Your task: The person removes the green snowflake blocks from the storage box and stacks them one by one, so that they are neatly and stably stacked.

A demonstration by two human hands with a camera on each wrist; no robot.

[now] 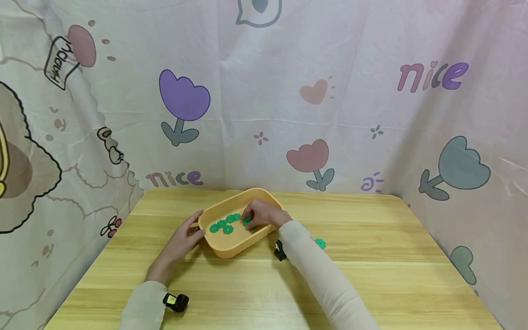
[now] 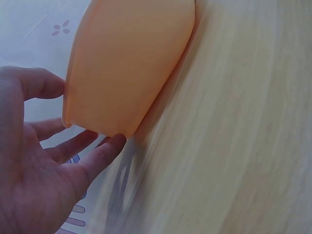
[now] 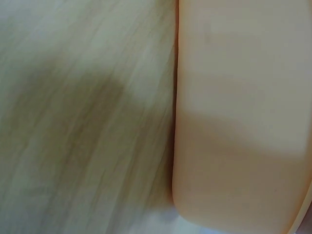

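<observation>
A yellow-orange plastic bin (image 1: pixel 231 247) stands at an angle on the table. Several green notched plastic discs (image 1: pixel 222 224) lie on its floor. At its left end, my left hand (image 1: pixel 181 243) holds the bin; in the left wrist view its fingers and thumb curve round the end of the bin (image 2: pixel 126 63). My right hand (image 1: pixel 261 212) reaches over the near wall into the bin and pinches a green notched disc (image 1: pixel 246 221), partly covered by the fingers. In the right wrist view only the bin's outer wall (image 3: pixel 239 97) and the table show clearly.
Another green notched disc (image 1: pixel 320 243) lies on the wooden table (image 1: pixel 371 266), just beyond my right sleeve (image 1: pixel 317 270). Black wrist cameras sit on both wrists. A patterned cloth (image 1: pixel 255 101) hangs behind the table's far edge and along its sides.
</observation>
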